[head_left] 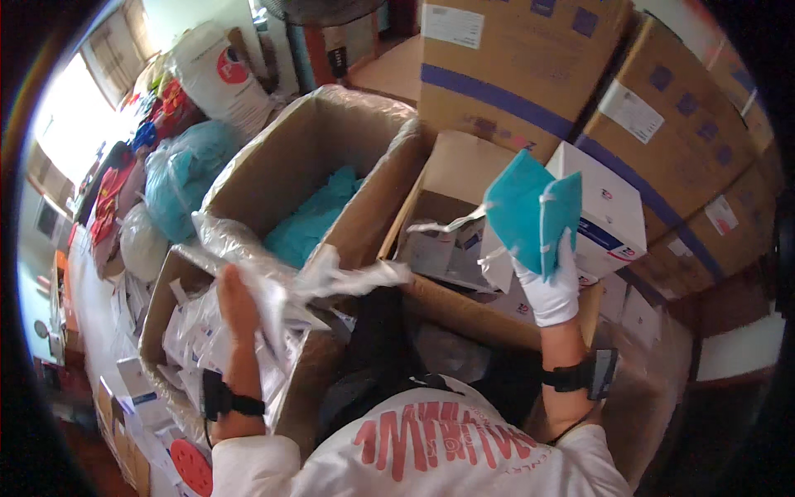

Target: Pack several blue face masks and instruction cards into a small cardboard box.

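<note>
My right hand (551, 290), in a white glove, is raised at the right and closed on a teal face mask (522, 211). The mask is spread in a V-shaped fold, and its pale straps hang off to the left. My bare left hand (237, 302) is at the left, smeared by motion, and its grip cannot be made out. Beside it is a blurred white wrapper or strip (348, 277), stretching right toward the middle. Below the left hand a plastic-lined carton (157, 331) holds crumpled white and clear wrappers.
A tall lined carton (389, 124) with teal masks (315, 215) inside stands ahead. Right of it, an open carton (489, 315) holds white boxes. A white box (604, 199) stands by stacked brown cartons (513, 66). Bulging bags (186, 170) lie far left.
</note>
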Demonstrator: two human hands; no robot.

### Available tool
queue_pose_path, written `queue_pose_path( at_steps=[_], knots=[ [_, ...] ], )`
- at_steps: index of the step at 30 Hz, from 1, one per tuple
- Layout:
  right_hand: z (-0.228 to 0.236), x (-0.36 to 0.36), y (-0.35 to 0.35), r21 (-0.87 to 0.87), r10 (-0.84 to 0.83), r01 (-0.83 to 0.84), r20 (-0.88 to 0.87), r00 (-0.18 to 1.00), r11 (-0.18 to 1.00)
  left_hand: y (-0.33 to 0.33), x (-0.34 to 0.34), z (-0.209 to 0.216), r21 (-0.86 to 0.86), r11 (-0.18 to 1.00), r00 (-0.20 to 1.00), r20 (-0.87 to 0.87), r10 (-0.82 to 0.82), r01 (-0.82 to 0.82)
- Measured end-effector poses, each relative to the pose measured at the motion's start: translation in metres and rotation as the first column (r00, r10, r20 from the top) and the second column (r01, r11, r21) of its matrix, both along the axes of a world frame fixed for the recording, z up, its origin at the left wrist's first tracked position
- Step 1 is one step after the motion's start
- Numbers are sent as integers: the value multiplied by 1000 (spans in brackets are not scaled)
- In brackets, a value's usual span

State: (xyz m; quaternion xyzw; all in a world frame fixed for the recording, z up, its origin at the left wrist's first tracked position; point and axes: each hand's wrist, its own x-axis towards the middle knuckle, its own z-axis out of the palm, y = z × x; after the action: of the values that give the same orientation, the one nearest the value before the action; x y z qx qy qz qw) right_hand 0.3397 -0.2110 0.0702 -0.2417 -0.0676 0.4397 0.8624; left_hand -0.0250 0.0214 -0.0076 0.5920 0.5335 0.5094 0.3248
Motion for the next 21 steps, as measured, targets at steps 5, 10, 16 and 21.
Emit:
queue_pose_path(
  at_steps=[5,10,16,21],
  knots=[
    [-23,11,-6,50,114,-110,-101,988,993,21,-122,-26,512,847,692,-560,454,-142],
    [-23,-2,-3,-59,126,-133,-104,986,989,-39,-152,-177,-42,993,422,-903,-84,106],
    [-23,-8,-2,-194,127,-141,-84,988,971,-46,-151,-245,-343,878,407,-788,-463,335],
    [-25,-6,-6,-223,64,-38,112,992,974,39,-148,-194,102,993,784,-612,104,-52]
  ],
)
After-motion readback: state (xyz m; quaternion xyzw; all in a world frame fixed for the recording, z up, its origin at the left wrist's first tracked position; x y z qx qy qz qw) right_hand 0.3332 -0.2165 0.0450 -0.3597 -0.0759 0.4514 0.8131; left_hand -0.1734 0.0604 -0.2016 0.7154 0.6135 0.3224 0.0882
